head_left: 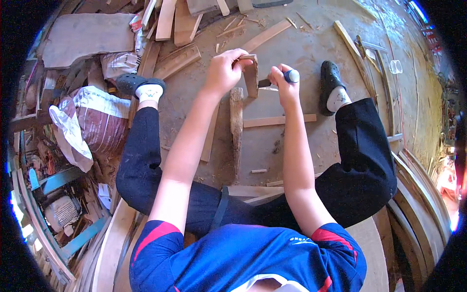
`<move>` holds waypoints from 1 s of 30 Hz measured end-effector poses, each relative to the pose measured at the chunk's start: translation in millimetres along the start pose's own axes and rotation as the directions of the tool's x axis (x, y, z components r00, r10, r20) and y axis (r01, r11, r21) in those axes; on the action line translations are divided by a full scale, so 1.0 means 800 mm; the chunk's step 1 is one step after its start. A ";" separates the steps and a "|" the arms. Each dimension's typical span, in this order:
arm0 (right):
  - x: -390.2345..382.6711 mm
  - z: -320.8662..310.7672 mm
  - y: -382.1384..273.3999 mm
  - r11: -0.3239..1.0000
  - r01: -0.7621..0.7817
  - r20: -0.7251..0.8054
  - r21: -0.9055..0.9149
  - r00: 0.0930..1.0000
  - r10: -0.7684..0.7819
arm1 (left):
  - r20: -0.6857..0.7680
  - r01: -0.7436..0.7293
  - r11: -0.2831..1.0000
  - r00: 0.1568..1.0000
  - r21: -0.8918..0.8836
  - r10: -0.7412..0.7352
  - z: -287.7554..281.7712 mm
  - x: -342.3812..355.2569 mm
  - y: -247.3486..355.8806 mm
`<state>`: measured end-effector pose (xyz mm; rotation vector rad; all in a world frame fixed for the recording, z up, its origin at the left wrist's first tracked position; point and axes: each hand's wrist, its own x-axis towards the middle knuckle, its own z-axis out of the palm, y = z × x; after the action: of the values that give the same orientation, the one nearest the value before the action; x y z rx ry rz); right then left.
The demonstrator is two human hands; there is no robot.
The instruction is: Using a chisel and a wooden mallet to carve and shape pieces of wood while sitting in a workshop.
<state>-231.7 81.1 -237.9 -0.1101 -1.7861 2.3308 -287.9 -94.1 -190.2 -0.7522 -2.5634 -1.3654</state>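
Observation:
My left hand is closed around the upper end of a short wooden piece, thumb and fingers over its top. The piece stands roughly upright in front of me. Just to its right, my right hand is wrapped around a bladed tool with a dark blue, round-ended handle. Its dark, flat blade points left toward the wood. Whether the edge touches the wood, I cannot tell. Nearer to me and slightly left of the wooden piece is a rough, worn wooden block.
A wooden strip lies on the floor between my feet, amid shavings. Loose boards are piled at the far left. Left of me are a torn sack and a motor. Curved wood pieces are stacked at right.

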 end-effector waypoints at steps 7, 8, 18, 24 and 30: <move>0.006 0.001 0.002 1.000 0.023 0.038 0.010 0.999 -0.023 | -0.018 -0.014 0.998 1.000 -0.056 0.013 0.003 0.001 -0.003; 0.006 0.002 0.003 1.000 0.013 0.039 -0.022 0.999 -0.012 | -0.023 -0.013 0.998 1.000 -0.066 0.012 0.003 0.001 -0.003; 0.022 0.022 0.036 0.967 0.092 -0.062 -0.239 0.992 -0.109 | 0.016 0.017 1.000 1.000 -0.026 -0.016 0.003 0.001 0.005; 0.024 0.014 0.031 0.883 0.271 0.169 -0.384 0.960 -0.221 | -0.039 0.005 0.999 0.999 -0.032 -0.006 0.003 0.001 -0.001; 0.025 -0.011 0.054 0.980 0.045 0.274 -0.193 0.962 0.010 | -0.013 0.029 0.994 0.999 -0.108 -0.031 0.004 -0.001 0.004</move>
<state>-254.7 82.6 -280.6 0.2101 -2.1364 2.2393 -285.3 -90.6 -190.1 -0.7202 -2.5170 -1.5236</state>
